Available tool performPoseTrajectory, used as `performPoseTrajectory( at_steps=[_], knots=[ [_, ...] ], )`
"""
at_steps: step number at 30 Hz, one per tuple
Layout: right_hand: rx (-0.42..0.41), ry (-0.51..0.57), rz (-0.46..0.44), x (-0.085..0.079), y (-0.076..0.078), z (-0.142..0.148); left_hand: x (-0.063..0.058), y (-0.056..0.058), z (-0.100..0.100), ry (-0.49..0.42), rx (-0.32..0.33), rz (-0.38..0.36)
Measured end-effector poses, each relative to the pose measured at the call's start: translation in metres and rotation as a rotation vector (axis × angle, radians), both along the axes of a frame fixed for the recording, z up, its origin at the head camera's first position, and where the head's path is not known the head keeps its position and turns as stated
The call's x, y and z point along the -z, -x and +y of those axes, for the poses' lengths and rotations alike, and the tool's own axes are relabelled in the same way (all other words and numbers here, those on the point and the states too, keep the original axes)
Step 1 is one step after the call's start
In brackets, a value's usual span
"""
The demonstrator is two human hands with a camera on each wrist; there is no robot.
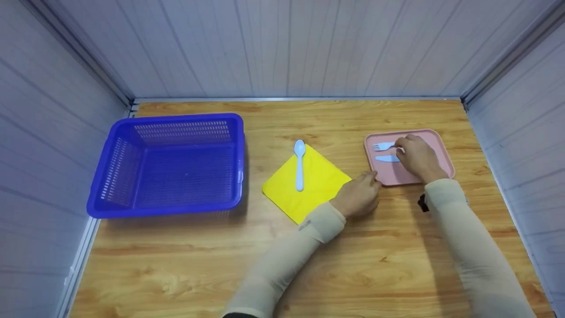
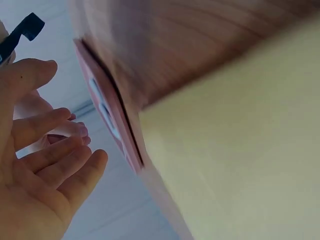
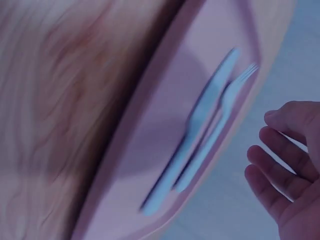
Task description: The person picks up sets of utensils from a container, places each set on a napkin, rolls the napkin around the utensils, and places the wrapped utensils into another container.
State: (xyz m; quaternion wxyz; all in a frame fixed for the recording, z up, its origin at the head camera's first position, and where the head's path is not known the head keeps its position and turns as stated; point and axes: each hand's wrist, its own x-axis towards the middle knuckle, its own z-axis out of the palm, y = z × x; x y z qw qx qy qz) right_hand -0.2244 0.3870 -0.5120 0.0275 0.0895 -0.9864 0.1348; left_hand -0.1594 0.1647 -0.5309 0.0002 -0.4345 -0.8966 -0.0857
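Observation:
A pink tray (image 1: 404, 177) lies at the right, with a light blue fork (image 1: 383, 146) and a light blue knife (image 1: 386, 158) side by side on it. My right hand (image 1: 418, 157) is over the tray, hiding the handles in the head view. In the right wrist view its loosely bent fingers (image 3: 260, 185) hold nothing, apart from the fork (image 3: 220, 120) and knife (image 3: 192, 127). My left hand (image 1: 358, 193) is by the tray's near left corner, fingertips right at the rim. The left wrist view shows its fingers (image 2: 85, 175) relaxed, gripping nothing.
A yellow napkin (image 1: 322, 176) lies left of my left hand, one corner pointing away. On it rests a light blue spoon (image 1: 299, 170), its bowl over the far edge. A blue slotted basket (image 1: 240, 176) stands at the left. Pale panel walls (image 1: 287, 53) enclose the wooden table (image 1: 176, 260).

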Motion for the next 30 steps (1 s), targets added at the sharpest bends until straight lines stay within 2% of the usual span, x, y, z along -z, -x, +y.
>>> performPoseTrajectory(
  at_steps=[4,9,12,18,22,26,30],
  knots=[
    [0.014,-0.037,-0.054,0.008,0.0,0.017,0.006,0.0,0.015,0.038,0.013,-0.023],
    [0.004,-0.092,-0.126,0.018,0.001,0.027,0.012,0.001,0.025,0.119,-0.002,-0.128],
    [0.006,-0.122,-0.155,0.022,0.002,0.031,0.014,0.001,0.027,0.16,-0.003,-0.159],
    [0.019,-0.069,-0.174,0.027,0.001,0.033,0.015,0.0,0.028,0.163,0.002,-0.128],
    [0.006,-0.037,-0.172,0.029,0.0,0.034,0.014,0.0,0.028,0.162,-0.002,-0.15],
    [-0.018,-0.058,-0.159,0.029,-0.002,0.036,0.013,0.001,0.029,0.167,0.002,-0.163],
    [-0.082,-0.087,-0.119,0.029,-0.004,0.039,0.014,0.0,0.029,0.156,0.012,-0.121]
  ],
)
